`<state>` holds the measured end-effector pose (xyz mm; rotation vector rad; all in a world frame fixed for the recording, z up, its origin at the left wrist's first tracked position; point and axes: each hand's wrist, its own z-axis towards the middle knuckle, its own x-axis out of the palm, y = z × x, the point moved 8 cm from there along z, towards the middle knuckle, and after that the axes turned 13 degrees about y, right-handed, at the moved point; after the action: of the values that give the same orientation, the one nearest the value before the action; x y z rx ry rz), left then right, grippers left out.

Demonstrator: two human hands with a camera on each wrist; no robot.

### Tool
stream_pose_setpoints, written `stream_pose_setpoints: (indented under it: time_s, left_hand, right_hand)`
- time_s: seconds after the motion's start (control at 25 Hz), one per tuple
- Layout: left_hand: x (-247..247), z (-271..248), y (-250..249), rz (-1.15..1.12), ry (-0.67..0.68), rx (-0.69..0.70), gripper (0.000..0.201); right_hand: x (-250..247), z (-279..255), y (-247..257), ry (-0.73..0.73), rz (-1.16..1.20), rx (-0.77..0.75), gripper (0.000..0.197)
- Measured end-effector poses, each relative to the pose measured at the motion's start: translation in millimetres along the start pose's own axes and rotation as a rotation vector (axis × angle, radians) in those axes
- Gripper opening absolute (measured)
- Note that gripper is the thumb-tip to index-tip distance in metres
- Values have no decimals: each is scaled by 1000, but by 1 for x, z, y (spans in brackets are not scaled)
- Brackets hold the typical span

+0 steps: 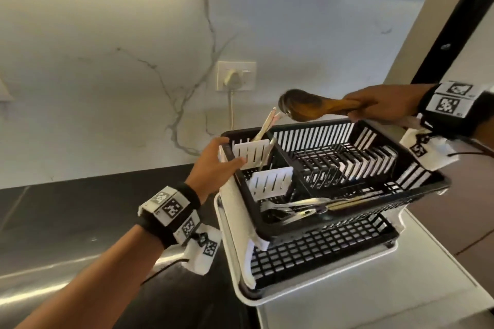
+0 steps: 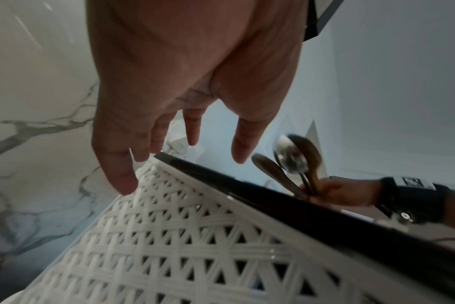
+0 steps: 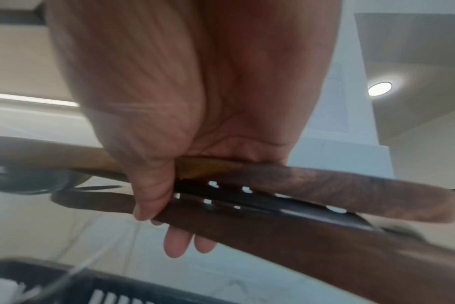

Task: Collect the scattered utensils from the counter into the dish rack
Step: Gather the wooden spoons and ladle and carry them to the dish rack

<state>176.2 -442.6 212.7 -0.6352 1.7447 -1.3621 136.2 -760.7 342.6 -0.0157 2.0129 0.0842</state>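
Observation:
A black dish rack (image 1: 294, 127) with white woven sides (image 2: 195, 236) stands on a white drain tray. My right hand (image 1: 379, 107) hovers over its back rim and grips a bundle of wooden spoons (image 1: 302, 107) with a metal spoon (image 2: 290, 156) among them; in the right wrist view my thumb is wrapped over the wooden handles (image 3: 325, 185). My left hand (image 1: 213, 160) is at the rack's left back corner with its fingers (image 2: 192, 127) straight and spread, holding nothing. Several metal utensils (image 1: 294, 208) lie in the front compartment. Pale handles (image 1: 264, 125) stand in the back left one.
White slotted dividers (image 1: 251, 152) split the rack's left side. The drain tray (image 1: 320, 283) sits on a pale surface at the right. Dark counter (image 1: 66, 222) stretches to the left. A wall socket with a plug and cord (image 1: 235, 76) is behind the rack.

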Motion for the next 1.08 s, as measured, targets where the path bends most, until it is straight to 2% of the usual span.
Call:
stream_pose_setpoints:
  time_s: [0.12,0.24,0.48,0.56,0.72,0.8,1.08]
  left_hand:
    - [4,8,15,-99,-29,-79,61]
    - [8,12,22,-178,-22,-102,58]
    - [6,14,30,-306,-15,-102,51]
    - [6,13,31,-314,-15,-102,53]
    - [5,13,33,-336,-23,-102,54]
    - [5,13,35,-348,-22,-100,54]
    - [6,14,39,-336,-68,-94,57]
  right_hand:
    - [25,18,-54,89,-12,-8,11]
    - [43,49,-73,127,-23,-3,7]
    - [65,104,-66,218,-102,-43,8]
    - [71,114,-62,251,-125,-40,12]
    - [84,132,-50,271,-83,-72,6]
    - [89,138,-48,274,-81,-80,9]
    - [103,154,-44,334,-208,-67,17]
